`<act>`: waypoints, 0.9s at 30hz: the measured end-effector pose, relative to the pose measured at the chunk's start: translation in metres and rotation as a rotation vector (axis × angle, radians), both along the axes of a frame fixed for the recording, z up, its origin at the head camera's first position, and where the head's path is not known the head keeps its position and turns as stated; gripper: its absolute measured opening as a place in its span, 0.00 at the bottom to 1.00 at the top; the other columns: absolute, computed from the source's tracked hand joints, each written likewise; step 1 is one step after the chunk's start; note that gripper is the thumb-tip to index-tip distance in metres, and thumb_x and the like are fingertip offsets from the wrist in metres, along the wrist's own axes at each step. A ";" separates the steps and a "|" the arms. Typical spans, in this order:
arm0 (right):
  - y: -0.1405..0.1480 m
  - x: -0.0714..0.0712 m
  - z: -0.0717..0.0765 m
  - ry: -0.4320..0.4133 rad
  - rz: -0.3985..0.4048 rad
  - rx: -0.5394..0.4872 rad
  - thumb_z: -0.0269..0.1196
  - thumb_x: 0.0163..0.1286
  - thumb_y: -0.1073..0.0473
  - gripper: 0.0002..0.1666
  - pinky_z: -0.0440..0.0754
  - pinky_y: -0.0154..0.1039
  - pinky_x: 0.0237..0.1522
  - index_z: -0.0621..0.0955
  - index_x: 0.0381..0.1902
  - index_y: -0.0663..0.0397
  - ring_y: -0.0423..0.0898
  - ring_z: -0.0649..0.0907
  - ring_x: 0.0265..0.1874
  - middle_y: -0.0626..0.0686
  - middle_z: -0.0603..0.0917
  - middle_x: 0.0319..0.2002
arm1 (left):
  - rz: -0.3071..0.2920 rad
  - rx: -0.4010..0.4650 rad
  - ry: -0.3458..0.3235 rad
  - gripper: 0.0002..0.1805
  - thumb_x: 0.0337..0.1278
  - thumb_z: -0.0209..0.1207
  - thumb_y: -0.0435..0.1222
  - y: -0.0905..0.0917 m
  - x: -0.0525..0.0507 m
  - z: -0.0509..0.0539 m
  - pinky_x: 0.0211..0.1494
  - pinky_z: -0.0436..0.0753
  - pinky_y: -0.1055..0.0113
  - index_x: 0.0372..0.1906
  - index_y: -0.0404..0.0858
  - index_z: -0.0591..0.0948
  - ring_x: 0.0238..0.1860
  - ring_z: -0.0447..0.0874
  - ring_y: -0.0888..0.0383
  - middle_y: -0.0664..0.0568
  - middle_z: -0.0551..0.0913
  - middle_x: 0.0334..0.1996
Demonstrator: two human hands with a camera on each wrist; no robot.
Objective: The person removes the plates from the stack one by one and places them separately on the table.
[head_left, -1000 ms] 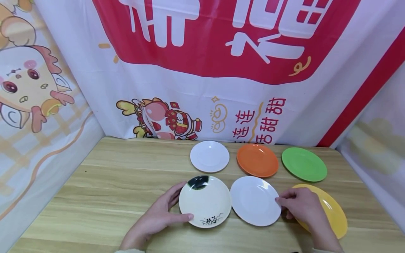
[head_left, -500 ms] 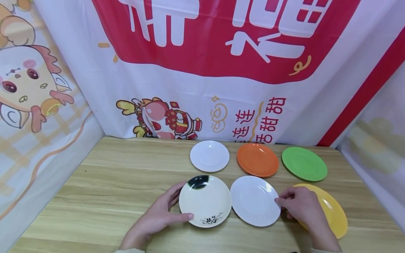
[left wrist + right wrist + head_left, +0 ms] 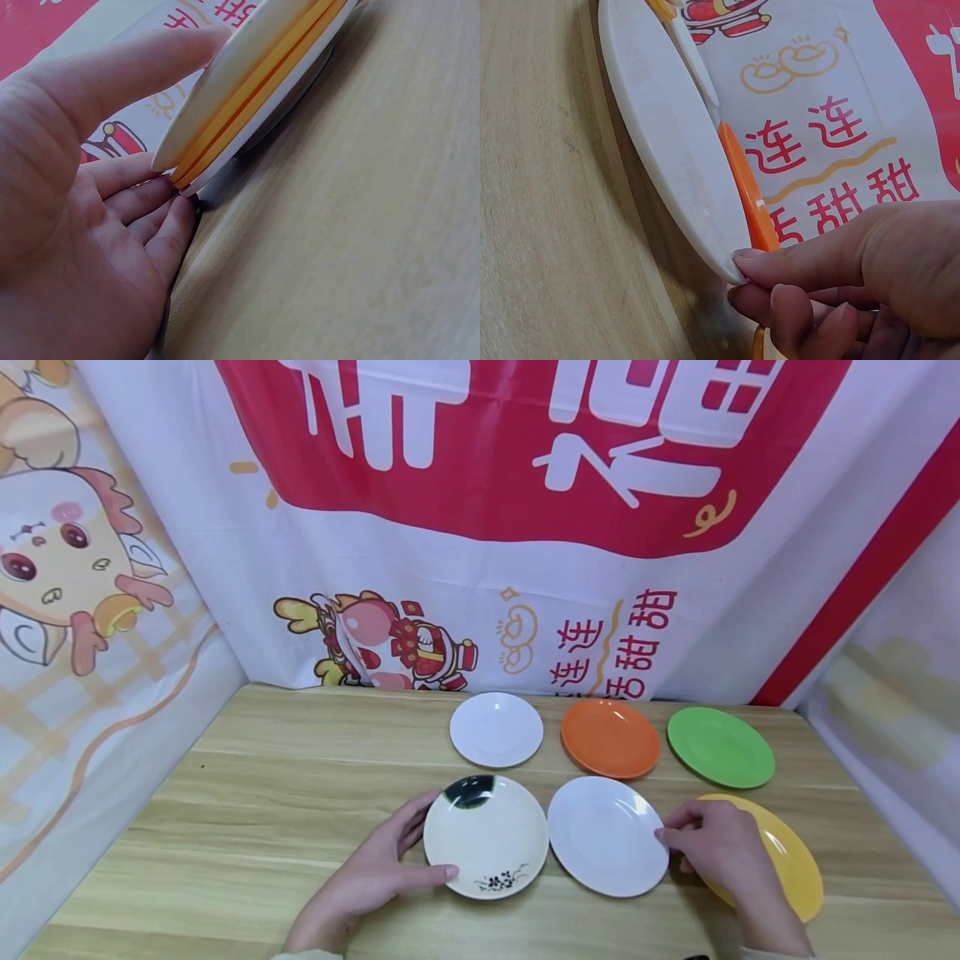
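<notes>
A white cloth backdrop (image 3: 495, 518) with a big red panel and white lettering takes up the upper half of the head frame. Below it a pale wood-grain table (image 3: 300, 785) fills most of the lower half. A cloth side panel (image 3: 82, 610) with a cartoon creature covers the left edge. The left hand (image 3: 386, 864), below centre, holds a cream plate (image 3: 486, 839), thumb over the near rim and fingers round the left side; in the left wrist view, orange-yellow and white rims lie directly beneath that plate. The right hand (image 3: 716, 843), at lower right, is narrowed to a pinch, thumb and finger on the right rim of a white plate (image 3: 609, 837), which sits just beside the cream one. A yellow plate (image 3: 795, 864) lies at lower right, partly covered by the right hand and forearm. Smaller plates run in a row along the table's far side: green (image 3: 722, 748) right of centre, orange (image 3: 611, 739) next to it, then a small white one (image 3: 497, 730) nearest the middle. Smallest are the cream plate's own markings, a dark green patch (image 3: 470, 791) at its top and a black flower sprig (image 3: 501, 882) at its bottom.
</notes>
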State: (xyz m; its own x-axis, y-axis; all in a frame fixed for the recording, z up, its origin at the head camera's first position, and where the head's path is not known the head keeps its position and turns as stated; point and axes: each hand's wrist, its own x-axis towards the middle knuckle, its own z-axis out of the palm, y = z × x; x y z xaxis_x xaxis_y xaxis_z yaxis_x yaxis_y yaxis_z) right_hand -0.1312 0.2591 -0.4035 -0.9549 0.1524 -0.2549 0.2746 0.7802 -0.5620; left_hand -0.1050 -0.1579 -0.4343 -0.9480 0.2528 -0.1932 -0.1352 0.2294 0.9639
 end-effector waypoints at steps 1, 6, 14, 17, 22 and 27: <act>0.000 0.000 0.000 0.001 0.000 0.003 0.75 0.68 0.54 0.11 0.80 0.38 0.27 0.90 0.41 0.55 0.44 0.84 0.24 0.48 0.87 0.26 | 0.002 -0.003 -0.002 0.55 0.51 0.83 0.40 0.000 0.000 0.000 0.88 0.59 0.45 0.83 0.47 0.66 0.86 0.60 0.40 0.45 0.63 0.85; 0.000 0.001 0.002 0.012 -0.016 0.012 0.74 0.68 0.54 0.11 0.79 0.38 0.28 0.90 0.40 0.56 0.44 0.84 0.24 0.48 0.87 0.26 | 0.001 0.000 -0.002 0.55 0.51 0.83 0.40 0.000 0.000 0.000 0.88 0.59 0.45 0.83 0.47 0.66 0.86 0.59 0.40 0.45 0.63 0.85; -0.007 0.001 0.006 0.135 -0.034 0.027 0.73 0.70 0.48 0.17 0.81 0.36 0.28 0.89 0.43 0.57 0.44 0.84 0.26 0.50 0.88 0.29 | -0.004 0.009 0.007 0.54 0.51 0.82 0.40 0.000 0.000 -0.001 0.88 0.58 0.45 0.83 0.46 0.66 0.86 0.59 0.40 0.45 0.64 0.84; -0.022 0.000 0.007 0.278 0.052 0.001 0.76 0.68 0.42 0.22 0.85 0.35 0.31 0.90 0.46 0.54 0.44 0.86 0.32 0.49 0.90 0.34 | -0.004 0.013 0.013 0.54 0.51 0.82 0.40 -0.001 0.000 -0.001 0.88 0.57 0.45 0.83 0.45 0.66 0.86 0.59 0.40 0.45 0.64 0.84; -0.053 -0.002 0.005 0.467 0.289 -0.052 0.80 0.62 0.39 0.34 0.90 0.54 0.57 0.88 0.58 0.53 0.53 0.90 0.53 0.53 0.93 0.51 | -0.004 0.011 0.017 0.53 0.52 0.82 0.40 -0.001 0.000 -0.002 0.88 0.58 0.45 0.82 0.45 0.66 0.86 0.59 0.40 0.45 0.64 0.84; -0.079 -0.005 0.000 0.423 0.435 -0.056 0.85 0.50 0.34 0.55 0.79 0.66 0.72 0.81 0.71 0.53 0.61 0.82 0.70 0.56 0.85 0.68 | -0.001 0.005 0.007 0.54 0.52 0.82 0.40 -0.001 0.000 -0.001 0.88 0.58 0.44 0.83 0.46 0.66 0.86 0.59 0.40 0.45 0.64 0.85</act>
